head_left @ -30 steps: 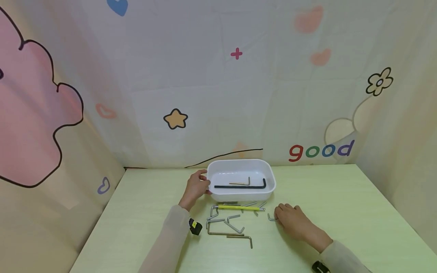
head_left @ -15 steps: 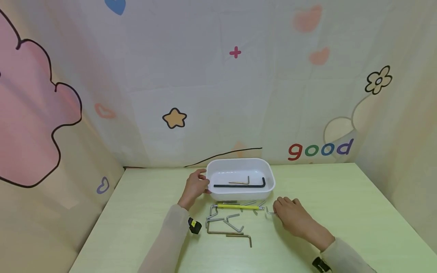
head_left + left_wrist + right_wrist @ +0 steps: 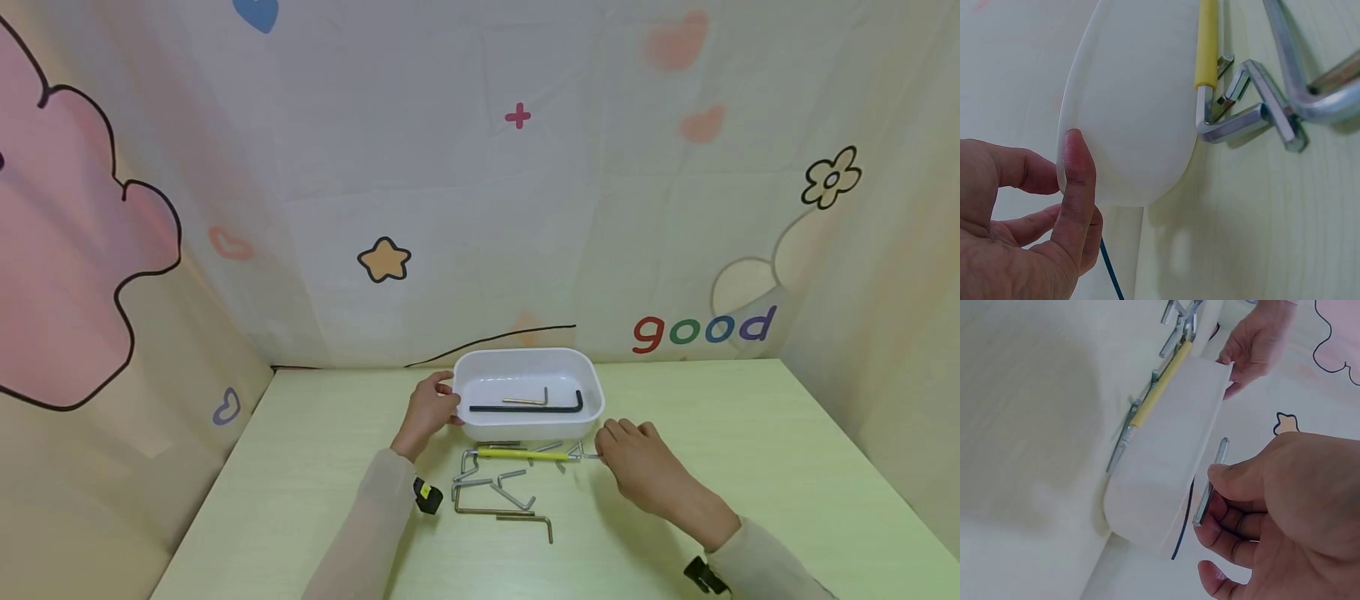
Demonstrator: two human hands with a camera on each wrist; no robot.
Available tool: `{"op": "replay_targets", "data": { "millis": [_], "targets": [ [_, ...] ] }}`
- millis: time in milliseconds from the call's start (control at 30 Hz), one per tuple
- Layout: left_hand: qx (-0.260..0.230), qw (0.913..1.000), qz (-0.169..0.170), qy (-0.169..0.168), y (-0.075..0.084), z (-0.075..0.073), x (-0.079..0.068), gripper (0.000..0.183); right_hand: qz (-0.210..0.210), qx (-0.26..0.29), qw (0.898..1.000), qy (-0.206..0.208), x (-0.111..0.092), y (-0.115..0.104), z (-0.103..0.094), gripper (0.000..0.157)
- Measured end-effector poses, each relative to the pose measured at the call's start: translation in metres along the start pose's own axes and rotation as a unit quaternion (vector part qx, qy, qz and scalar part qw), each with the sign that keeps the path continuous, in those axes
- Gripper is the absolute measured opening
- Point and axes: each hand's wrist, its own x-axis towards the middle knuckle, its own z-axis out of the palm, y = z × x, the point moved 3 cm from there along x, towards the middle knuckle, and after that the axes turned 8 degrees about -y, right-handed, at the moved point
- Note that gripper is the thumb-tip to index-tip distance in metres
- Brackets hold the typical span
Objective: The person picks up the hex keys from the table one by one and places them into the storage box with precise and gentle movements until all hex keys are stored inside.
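A white plastic box (image 3: pixel 529 430) stands at the back of the table. At its left end, my left hand (image 3: pixel 427 415) pinches the rim between thumb and fingers. Inside lie a long black hex key (image 3: pixel 525 409) and a small brass-coloured hex key (image 3: pixel 527 402). My right hand (image 3: pixel 641 467) pinches a small silver hex key (image 3: pixel 1211 484) between thumb and fingers, just off the box's front right corner and above the table. Along the box's front lies a hex key with a yellow sleeve (image 3: pixel 525 455).
Several silver hex keys (image 3: pixel 513 497) lie loosely in front of the box, some overlapping. Two brass-coloured hex keys (image 3: pixel 495 512) lie nearest the front. A printed curtain (image 3: pixel 480 208) hangs behind the pale table (image 3: pixel 330 467).
My right hand has lifted the silver hex key off the table and moved it away from me, towards the box's right corner. My left hand stays at the rim.
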Motion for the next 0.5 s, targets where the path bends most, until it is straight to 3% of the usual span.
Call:
{"op": "replay_targets", "data": {
  "millis": [500],
  "targets": [
    [0.005,1.0,-0.005,0.001,0.001,0.001,-0.001,0.053,-0.006,-0.014,0.999,0.029,0.013,-0.004,-0.017,0.02]
  ]
}}
